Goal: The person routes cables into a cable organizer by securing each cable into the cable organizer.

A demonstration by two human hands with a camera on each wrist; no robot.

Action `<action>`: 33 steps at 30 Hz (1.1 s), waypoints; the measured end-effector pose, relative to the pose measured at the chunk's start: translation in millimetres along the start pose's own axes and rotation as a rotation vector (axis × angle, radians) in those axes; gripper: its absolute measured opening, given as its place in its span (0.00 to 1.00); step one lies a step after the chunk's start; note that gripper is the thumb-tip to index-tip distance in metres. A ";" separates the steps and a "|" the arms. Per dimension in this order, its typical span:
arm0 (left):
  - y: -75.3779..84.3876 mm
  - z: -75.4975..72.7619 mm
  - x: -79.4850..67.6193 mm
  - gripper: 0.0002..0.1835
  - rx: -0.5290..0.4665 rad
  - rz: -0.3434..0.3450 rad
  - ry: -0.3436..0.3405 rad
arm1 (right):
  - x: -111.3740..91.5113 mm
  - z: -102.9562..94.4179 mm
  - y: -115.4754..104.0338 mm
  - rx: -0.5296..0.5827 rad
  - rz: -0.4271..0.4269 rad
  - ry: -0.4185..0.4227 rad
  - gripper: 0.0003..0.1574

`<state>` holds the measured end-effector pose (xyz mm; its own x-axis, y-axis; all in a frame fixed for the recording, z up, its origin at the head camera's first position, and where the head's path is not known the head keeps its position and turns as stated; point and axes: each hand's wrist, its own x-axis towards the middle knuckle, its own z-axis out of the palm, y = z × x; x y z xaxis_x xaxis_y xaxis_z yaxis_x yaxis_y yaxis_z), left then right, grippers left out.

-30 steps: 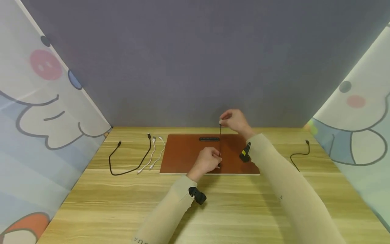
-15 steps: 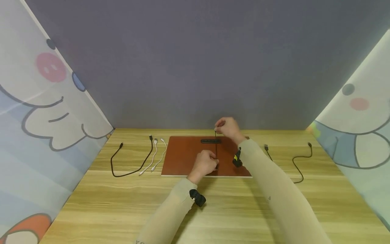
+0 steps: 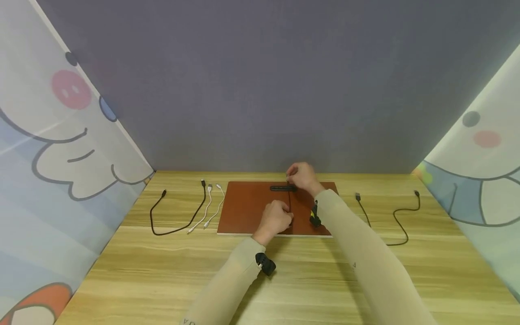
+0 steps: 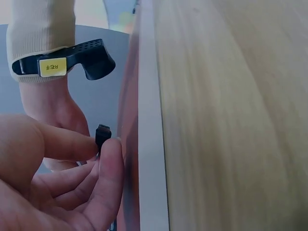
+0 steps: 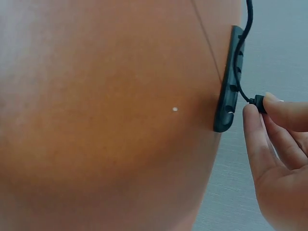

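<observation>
A thin black USB cable [image 5: 249, 19] stretches between my two hands over a brown board [image 3: 243, 207]. My left hand [image 3: 276, 217] is near the board's front edge, its thumb and forefinger pinching the cable behind a black plug [image 4: 103, 134]. By the back edge, my right hand [image 3: 302, 176] pinches the other end at its black connector [image 5: 260, 103]. Under the cable sits a black cable-holder strip [image 5: 224, 108] with several slots, fixed near the board's back edge. In the right wrist view the cable passes across the strip, its connector just beyond it.
Left of the board lie a long black cable [image 3: 178, 230] and two short white cables [image 3: 206, 208] [image 3: 220, 207]. To the right, a dark cable [image 3: 363, 210] and another dark cable end [image 3: 406, 209] run partly under the right sleeve. A grey wall [image 3: 260, 90] rises behind.
My right hand has come down toward the holder strip, bringing the cable lower over it. My left hand stays near the board's front edge. The head view has shifted slightly.
</observation>
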<state>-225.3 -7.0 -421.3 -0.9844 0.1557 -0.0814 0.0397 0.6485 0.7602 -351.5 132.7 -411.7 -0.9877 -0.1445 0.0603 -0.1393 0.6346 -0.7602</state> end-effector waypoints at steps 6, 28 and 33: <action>0.5 1.0 1.7 0.07 0.015 0.014 -0.012 | 0.9 0.9 1.2 -0.040 -0.010 0.005 0.08; 7.0 6.6 -5.7 0.25 0.308 0.119 -0.028 | -1.9 10.2 0.9 -0.170 -0.026 -0.013 0.06; 12.9 8.1 -7.7 0.19 0.504 0.176 -0.038 | -0.4 11.3 -0.4 -0.181 -0.005 -0.028 0.05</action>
<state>-215.8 6.2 -416.1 -0.9489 0.3155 -0.0108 0.2904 0.8859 0.3616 -350.3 123.9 -418.8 -0.9850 -0.1673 0.0434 -0.1568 0.7595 -0.6313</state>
